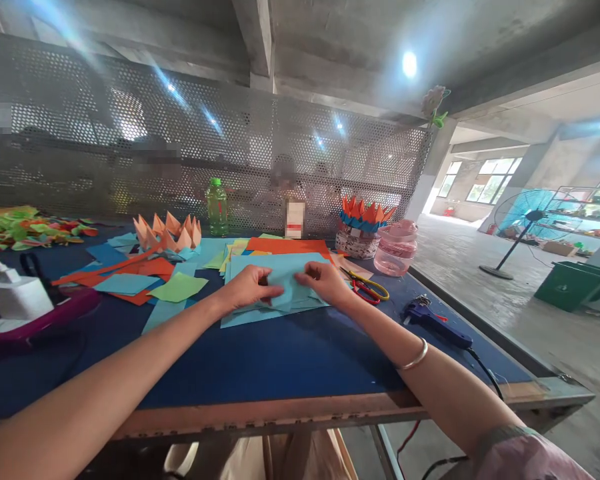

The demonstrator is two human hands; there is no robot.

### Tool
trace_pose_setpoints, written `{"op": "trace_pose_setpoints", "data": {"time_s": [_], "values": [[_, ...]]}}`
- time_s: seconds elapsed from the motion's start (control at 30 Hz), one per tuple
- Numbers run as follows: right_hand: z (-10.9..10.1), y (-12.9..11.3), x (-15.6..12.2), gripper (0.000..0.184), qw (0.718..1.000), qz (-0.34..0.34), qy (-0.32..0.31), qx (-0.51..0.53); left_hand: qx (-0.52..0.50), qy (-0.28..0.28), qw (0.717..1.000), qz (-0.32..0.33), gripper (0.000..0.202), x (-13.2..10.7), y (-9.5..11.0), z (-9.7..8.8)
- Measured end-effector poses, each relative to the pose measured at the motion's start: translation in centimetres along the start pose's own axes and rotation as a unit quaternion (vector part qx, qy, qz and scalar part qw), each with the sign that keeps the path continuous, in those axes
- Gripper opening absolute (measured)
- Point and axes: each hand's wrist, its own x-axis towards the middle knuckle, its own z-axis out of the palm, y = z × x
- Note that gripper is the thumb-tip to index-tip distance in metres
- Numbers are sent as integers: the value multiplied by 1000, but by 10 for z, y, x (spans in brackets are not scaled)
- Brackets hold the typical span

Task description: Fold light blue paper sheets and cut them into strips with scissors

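A small light blue piece of paper (286,275) is held up between my two hands, over a stack of larger light blue sheets (240,316). My left hand (250,288) pinches its left side, thumb below the curled fingers. On the right side, my right hand (325,279) grips it with bent fingers; part of that grip is hidden. Orange paper (290,246) lies behind the stack. Left of it are a green paper square (179,287) and a blue one (127,284). Scissors (367,287) with red and yellow handles rest just right of my right hand.
A blue glue gun (437,321) with a cord lies near the right table edge. Folded-paper crowns, one orange (167,233), stand behind, with a green bottle (217,208) and a pink jug (396,250). A white charger (17,297) sits on a purple power strip at left.
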Motion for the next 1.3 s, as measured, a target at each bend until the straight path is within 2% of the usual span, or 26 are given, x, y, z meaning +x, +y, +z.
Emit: {"op": "trace_pose_setpoints", "data": {"time_s": [0.1, 0.17, 0.23, 0.3, 0.4, 0.43, 0.53, 0.6, 0.7, 0.83, 1.07, 1.3], "values": [[-22, 25, 7, 19, 997, 61, 36, -42, 42, 59, 997, 7, 34, 4, -10, -5], [-35, 40, 9, 13, 991, 100, 42, -81, 72, 77, 994, 9, 42, 5, -15, -9], [-41, 48, 7, 25, 985, 120, 35, -116, 92, 67, 993, 13, 54, 7, -18, -11], [-41, 46, 2, 40, 983, 117, 35, -138, 102, 48, 993, 17, 61, 8, -19, -11], [-31, 30, -3, 53, 985, 76, 49, -145, 104, 29, 994, 10, 51, 12, -19, -8], [-26, 23, -4, 51, 988, 56, 48, -138, 101, 26, 995, 7, 44, 13, -19, -7], [-9, 4, -7, 28, 996, -7, 11, -87, 73, 16, 997, 1, 27, 14, -20, -2], [0, -3, -8, 24, 998, -34, -23, -48, 40, 5, 999, 4, 28, 12, -20, 2], [7, -5, -8, 22, 998, -37, -43, -11, 2, 1, 1000, 12, 33, 11, -15, 5], [1, 5, -2, 22, 1000, -5, -17, -13, 1, 16, 1000, 16, 39, 10, -6, 7], [-6, 12, 4, 38, 998, 27, 23, -58, 10, 20, 999, 32, 41, 8, 2, 11], [-31, 35, 10, 25, 990, 62, 38, -117, 21, 66, 998, 7, 40, 6, -5, 3]]}}
